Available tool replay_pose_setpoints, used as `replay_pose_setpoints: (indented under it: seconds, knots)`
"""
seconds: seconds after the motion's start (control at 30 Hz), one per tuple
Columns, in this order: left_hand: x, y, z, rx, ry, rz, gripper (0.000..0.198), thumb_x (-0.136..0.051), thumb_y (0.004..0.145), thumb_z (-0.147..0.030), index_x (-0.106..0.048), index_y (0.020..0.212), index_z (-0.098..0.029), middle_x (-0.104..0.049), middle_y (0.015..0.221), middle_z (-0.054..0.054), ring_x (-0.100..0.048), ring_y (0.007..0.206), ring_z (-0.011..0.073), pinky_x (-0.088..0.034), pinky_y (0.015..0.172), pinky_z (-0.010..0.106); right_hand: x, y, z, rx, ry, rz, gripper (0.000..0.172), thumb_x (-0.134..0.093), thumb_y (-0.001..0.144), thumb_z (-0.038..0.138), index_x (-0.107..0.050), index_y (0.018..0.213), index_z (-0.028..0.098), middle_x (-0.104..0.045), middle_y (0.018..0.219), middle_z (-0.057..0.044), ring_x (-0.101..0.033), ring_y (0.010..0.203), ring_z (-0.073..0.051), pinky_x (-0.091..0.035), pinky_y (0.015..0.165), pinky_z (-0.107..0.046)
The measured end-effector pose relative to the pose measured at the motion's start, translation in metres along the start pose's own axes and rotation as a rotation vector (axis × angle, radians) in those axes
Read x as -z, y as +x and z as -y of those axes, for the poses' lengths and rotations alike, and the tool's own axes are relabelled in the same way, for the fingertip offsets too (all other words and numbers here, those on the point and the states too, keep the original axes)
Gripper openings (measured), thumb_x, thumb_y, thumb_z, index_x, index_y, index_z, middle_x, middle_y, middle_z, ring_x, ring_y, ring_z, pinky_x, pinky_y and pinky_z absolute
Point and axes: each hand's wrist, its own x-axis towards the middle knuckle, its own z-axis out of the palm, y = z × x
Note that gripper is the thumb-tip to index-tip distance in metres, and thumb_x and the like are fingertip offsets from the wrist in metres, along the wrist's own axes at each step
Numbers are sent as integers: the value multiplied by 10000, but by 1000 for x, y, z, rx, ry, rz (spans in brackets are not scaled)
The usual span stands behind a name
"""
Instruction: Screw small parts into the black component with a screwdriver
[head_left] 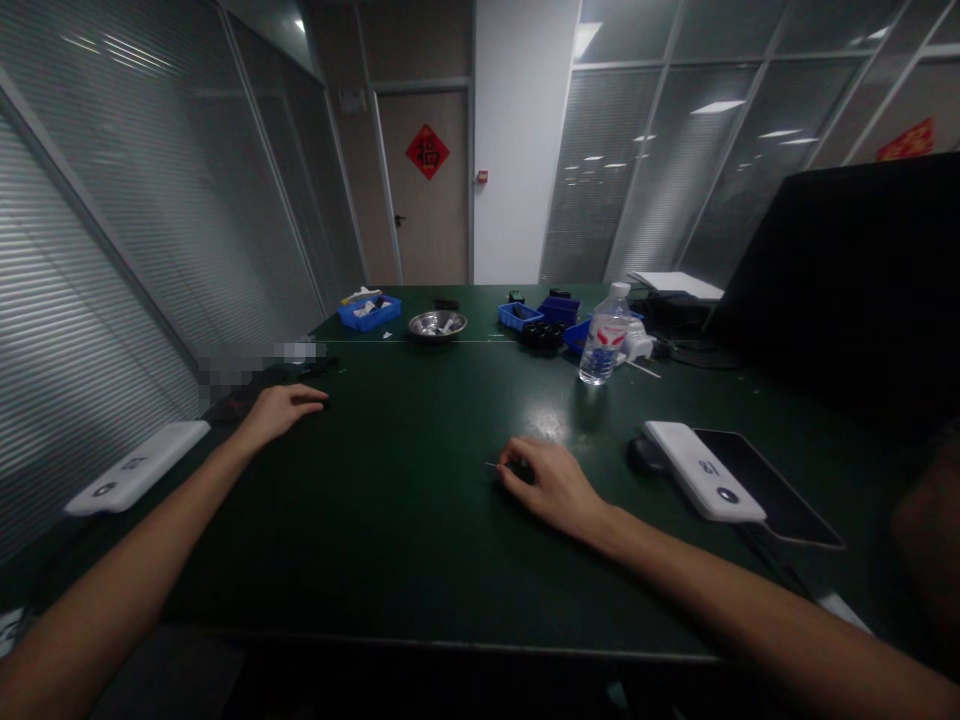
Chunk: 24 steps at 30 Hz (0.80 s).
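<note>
My left hand (281, 409) lies flat on the dark green table (405, 520) at the left, fingers stretched out and holding nothing. My right hand (551, 482) rests near the middle of the table with its fingers curled over a small dark object (519, 470); a thin pin-like tip sticks out to the left of the fingers. I cannot make out what the object is.
A white device (139, 467) lies at the left edge. Another white device (703, 470) and a dark phone (769, 485) lie right of my hand. A water bottle (604, 336), a metal bowl (437, 324), blue bins (369, 312) and a black monitor (855, 270) stand farther back.
</note>
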Motion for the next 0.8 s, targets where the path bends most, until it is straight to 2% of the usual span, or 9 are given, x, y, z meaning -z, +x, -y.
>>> replay_pose_setpoints:
  seconds: [0.07, 0.13, 0.23, 0.37, 0.5, 0.8]
  knots:
    - [7, -2, 19, 44, 41, -54, 597, -673, 748, -706, -759, 1118, -245, -722, 1237, 59, -629, 1138, 309, -425, 1049, 421, 0, 0, 0, -7, -6, 6, 131, -580, 958, 315, -647, 1006, 213, -673, 966, -33, -609, 789, -164, -441, 709, -291]
    - [8, -5, 27, 24, 64, -88, 632, -643, 764, -728, -751, 1141, -232, -715, 1254, 60, -620, 1160, 304, -407, 1071, 422, 0, 0, 0, -11, -11, 11, 133, -581, 958, 317, -647, 1008, 213, -674, 973, -34, -612, 793, -165, -442, 712, -293]
    - [4, -5, 27, -73, 86, -123, 611, -592, 814, -717, -756, 1128, -220, -711, 1255, 65, -619, 1174, 289, -397, 1093, 416, -1, 1, -1, -10, -13, 18, 139, -575, 960, 317, -647, 1020, 213, -678, 981, -39, -615, 799, -167, -445, 713, -293]
    - [-1, 0, 26, -158, 113, -148, 593, -553, 820, -725, -788, 1035, -225, -732, 1189, 86, -659, 1114, 304, -443, 1057, 435, -2, 1, -1, 3, -7, 7, 124, -582, 952, 303, -650, 1005, 213, -680, 970, -34, -620, 804, -168, -440, 712, -290]
    - [-1, 1, 27, -166, 119, -170, 570, -545, 816, -724, -801, 979, -241, -745, 1159, 86, -675, 1087, 316, -468, 1035, 455, -2, 0, 0, 9, -6, -3, 124, -576, 956, 301, -650, 1003, 214, -684, 978, -35, -623, 811, -169, -435, 708, -288]
    - [-3, -4, 24, -164, 119, -216, 510, -543, 859, -657, -798, 997, -237, -741, 1181, 85, -663, 1125, 308, -451, 1066, 450, -1, 1, 0, 10, -10, 9, 117, -594, 949, 300, -651, 1010, 217, -683, 971, -31, -619, 797, -166, -431, 693, -284]
